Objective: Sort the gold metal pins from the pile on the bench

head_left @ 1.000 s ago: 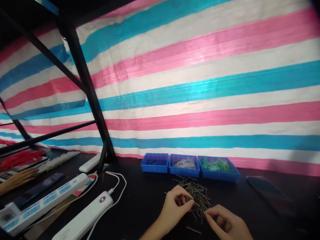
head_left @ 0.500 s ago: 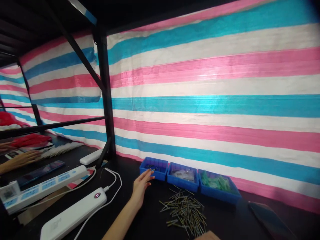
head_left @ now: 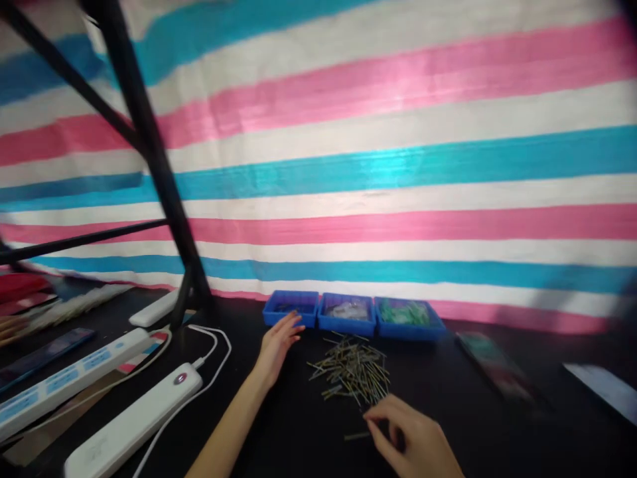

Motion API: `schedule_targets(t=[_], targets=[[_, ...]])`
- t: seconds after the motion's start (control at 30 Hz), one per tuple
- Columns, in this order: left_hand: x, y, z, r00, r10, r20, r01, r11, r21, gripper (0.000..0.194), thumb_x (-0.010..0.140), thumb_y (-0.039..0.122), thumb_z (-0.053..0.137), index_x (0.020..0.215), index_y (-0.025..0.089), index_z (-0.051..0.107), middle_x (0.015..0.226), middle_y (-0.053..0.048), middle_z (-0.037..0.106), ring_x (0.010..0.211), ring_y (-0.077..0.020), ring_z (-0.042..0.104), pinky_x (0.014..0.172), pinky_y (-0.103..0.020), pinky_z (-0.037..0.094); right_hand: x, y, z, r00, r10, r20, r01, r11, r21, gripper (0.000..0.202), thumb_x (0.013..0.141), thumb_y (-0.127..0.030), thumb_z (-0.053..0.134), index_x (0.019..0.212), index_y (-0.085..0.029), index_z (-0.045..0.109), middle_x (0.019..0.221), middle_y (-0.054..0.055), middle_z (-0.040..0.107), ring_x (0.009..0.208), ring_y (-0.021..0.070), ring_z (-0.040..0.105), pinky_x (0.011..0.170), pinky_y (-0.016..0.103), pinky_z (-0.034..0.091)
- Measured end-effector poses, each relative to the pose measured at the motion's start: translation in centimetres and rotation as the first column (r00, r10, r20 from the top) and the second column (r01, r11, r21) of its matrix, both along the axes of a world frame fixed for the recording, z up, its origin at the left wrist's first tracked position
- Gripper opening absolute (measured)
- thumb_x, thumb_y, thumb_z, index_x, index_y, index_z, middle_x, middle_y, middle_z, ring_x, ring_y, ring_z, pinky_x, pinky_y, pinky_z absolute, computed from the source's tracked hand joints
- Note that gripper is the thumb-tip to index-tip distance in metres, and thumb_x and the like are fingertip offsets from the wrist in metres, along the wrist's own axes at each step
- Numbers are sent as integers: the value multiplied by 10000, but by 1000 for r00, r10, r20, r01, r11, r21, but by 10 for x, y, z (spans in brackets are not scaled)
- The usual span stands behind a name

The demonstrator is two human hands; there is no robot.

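My left hand (head_left: 279,345) is at the front of the left blue bin (head_left: 291,321), its fingers stretched out and nothing visible in them. Dark thin pieces lie in that bin. To its right is a loose pile of thin grey and yellowish rods (head_left: 355,368) on the black table. At the near edge of the pile, my right hand (head_left: 411,435) has thumb and forefinger pinched together; what they hold, if anything, is too small to make out. One short rod (head_left: 355,436) lies just left of these fingertips.
A middle bin (head_left: 347,325) holds clear plastic pieces, and a right bin (head_left: 408,327) holds green ones. On the left are a white power bank (head_left: 134,418) with a cable and a power strip (head_left: 74,378). A blurred phone (head_left: 492,362) lies at right, near a white item (head_left: 602,388).
The view has swung right and down. My right hand has come in from the bottom edge to the pile's near side. My left hand stays by the left bin, slightly lower against it.
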State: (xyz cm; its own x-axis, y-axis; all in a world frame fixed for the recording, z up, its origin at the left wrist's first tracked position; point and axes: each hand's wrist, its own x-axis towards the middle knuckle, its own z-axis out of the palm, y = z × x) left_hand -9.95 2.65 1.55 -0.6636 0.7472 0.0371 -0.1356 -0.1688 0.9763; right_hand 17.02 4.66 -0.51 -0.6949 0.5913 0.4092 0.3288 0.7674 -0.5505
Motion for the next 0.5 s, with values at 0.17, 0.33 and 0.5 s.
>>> schedule_targets(t=[0.17, 0.33, 0.5], targets=[[-6, 3, -10, 956, -47, -288, -5, 984, -177, 445, 570, 372, 746, 966, 189, 658, 1046, -63, 625, 994, -260, 545, 773, -291, 458, 4, 0, 13, 999, -50, -19, 48, 996, -77, 146, 783, -185, 530, 824, -223, 665, 751, -29, 628, 515, 64, 525, 543, 172, 394], [-24, 12, -35, 346, -218, -913, -212, 929, -302, 436, 727, 469, 570, 1045, 174, 616, 1037, -61, 588, 959, -266, 540, 888, -367, 399, 7, 1, 12, 999, -46, -26, 45, 997, -70, 142, 775, -193, 552, 850, -211, 671, 772, -29, 644, 556, 60, 537, 543, 157, 379], [-32, 16, -46, 163, -275, -947, -198, 932, -305, 394, 756, 548, 474, 922, 230, 636, 971, -27, 604, 920, -217, 548, 892, -339, 391, 9, -5, 20, 1000, -8, -9, 7, 999, -42, 151, 777, -213, 542, 863, -213, 666, 792, -39, 660, 589, 64, 564, 561, 160, 383]])
